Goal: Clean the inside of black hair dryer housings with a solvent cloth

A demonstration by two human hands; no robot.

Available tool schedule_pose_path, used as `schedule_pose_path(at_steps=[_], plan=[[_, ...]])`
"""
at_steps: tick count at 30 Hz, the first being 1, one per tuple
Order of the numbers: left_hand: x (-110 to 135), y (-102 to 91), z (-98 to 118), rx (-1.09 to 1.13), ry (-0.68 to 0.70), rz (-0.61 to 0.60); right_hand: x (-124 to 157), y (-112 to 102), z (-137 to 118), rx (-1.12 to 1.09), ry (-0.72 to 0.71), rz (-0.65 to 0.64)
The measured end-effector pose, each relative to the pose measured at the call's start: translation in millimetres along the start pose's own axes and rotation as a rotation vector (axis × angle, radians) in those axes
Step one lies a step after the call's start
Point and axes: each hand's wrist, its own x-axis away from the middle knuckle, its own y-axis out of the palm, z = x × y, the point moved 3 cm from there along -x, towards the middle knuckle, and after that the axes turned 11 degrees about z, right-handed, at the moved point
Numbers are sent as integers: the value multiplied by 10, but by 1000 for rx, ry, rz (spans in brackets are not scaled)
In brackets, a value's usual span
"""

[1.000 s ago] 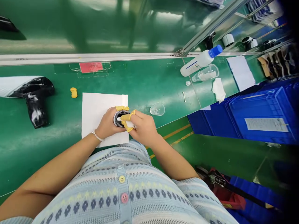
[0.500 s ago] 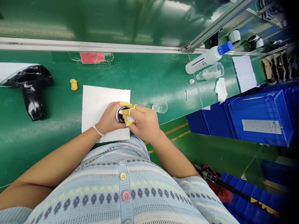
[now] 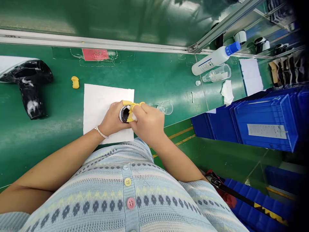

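My left hand point(image 3: 111, 118) is wrapped round a small cylindrical part point(image 3: 124, 114) with a black inside and a pale rim, its open end facing up. My right hand point(image 3: 150, 121) is closed at the right side of that part, pinching a small white piece point(image 3: 134, 117) that looks like a folded wipe against its rim. Yellow finger cots cover fingertips of both hands. Beneath the left hand lies a white paper sheet point(image 3: 101, 101) on the green bench.
A clear cup point(image 3: 167, 107) lies just beyond my right hand. Further right are a cotton swab point(image 3: 192, 97), a blue-capped bottle point(image 3: 210, 62) and a crumpled wipe point(image 3: 227, 92). At left are a yellow finger cot point(image 3: 75, 82) and a black dryer-shaped housing point(image 3: 32, 100). Blue crates point(image 3: 263, 112) stand right.
My right hand has shifted slightly and turned, its fingers drawn back toward the right rim, so more of the part's dark opening shows. My left hand keeps its hold.
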Motion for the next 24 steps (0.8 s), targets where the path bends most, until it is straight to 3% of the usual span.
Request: schedule_pose_path(at_steps=[5, 11, 13, 17, 24], plan=[[-6, -3, 11, -27, 25, 8, -34, -1, -56, 15, -10, -25], [-16, -16, 8, 17, 42, 29, 14, -47, 21, -189, -129, -205], [-12, -10, 1, 20, 31, 29, 29, -60, 111, -188, -100, -144], [1, -5, -3, -21, 13, 23, 53, -12, 184, -52, 52, 96], [0, -7, -20, -50, 25, 25, 49, 64, 72, 99, 46, 150]])
